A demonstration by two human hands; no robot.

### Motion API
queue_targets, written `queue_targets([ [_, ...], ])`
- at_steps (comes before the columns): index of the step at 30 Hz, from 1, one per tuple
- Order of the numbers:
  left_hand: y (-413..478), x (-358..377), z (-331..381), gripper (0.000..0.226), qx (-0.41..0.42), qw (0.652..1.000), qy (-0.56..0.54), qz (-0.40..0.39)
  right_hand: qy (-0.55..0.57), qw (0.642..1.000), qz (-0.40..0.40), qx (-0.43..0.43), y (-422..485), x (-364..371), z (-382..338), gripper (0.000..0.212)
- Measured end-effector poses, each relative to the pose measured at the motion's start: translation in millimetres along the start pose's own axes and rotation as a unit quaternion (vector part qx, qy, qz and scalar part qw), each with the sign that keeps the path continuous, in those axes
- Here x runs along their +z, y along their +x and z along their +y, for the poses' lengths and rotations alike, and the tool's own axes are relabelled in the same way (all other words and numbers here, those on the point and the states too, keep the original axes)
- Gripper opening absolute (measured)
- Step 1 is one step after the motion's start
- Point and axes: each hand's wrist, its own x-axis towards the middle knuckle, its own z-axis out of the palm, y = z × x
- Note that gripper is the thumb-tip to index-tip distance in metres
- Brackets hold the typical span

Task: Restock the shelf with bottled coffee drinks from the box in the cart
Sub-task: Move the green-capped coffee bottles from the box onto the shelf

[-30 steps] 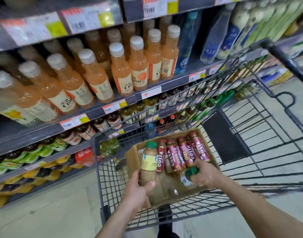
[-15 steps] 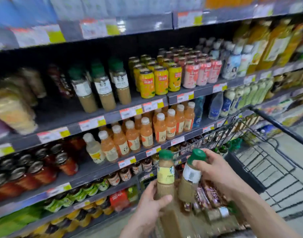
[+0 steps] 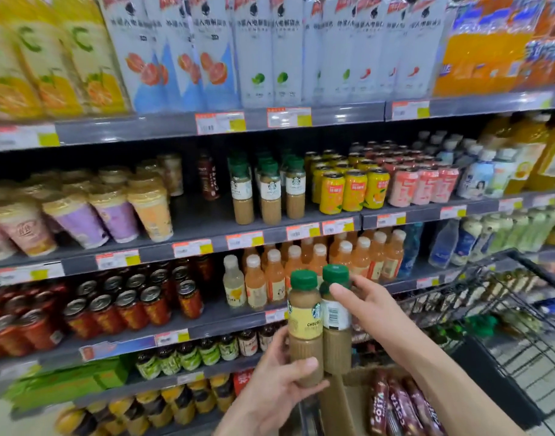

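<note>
Up and left of the yellow-labelled bottle (image 3: 304, 325), lidded cups (image 3: 112, 215) crowd the shelf (image 3: 207, 243). Your left hand (image 3: 279, 385) sits low on that bottle, its fingers (image 3: 277, 347) curled round the brown lower half and the thumb laid across the front, keeping it upright. Straight above the yellow-labelled bottle, well apart, rows of green-capped coffee bottles (image 3: 270, 190) stand on the same shelf. Touching its right side is a second green-capped bottle (image 3: 336, 313), barcode toward you and held slightly higher. Your right hand (image 3: 370, 306) grasps this one near the neck, thumb in front; the other fingers pass behind, so the grip looks like a pinch but is partly hidden. Below and right of the yellow-labelled bottle, the cardboard box (image 3: 348, 401) holds red Costa bottles (image 3: 392, 407) lying flat, inside the wire cart (image 3: 521, 309).
</note>
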Motion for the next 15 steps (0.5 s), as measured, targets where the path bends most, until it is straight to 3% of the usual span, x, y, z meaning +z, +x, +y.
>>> queue_targets([
  [7,-28.8,7.6,13.3,0.084,0.060,0.998,0.017,0.031,0.000,0.988,-0.153,0.018,-21.0,8.8,8.0,0.068],
  [15,-40.6,0.3,27.8,0.083,0.080,0.995,0.039,0.048,0.000,0.990,-0.139,-0.007,-10.7,29.4,19.5,0.060],
])
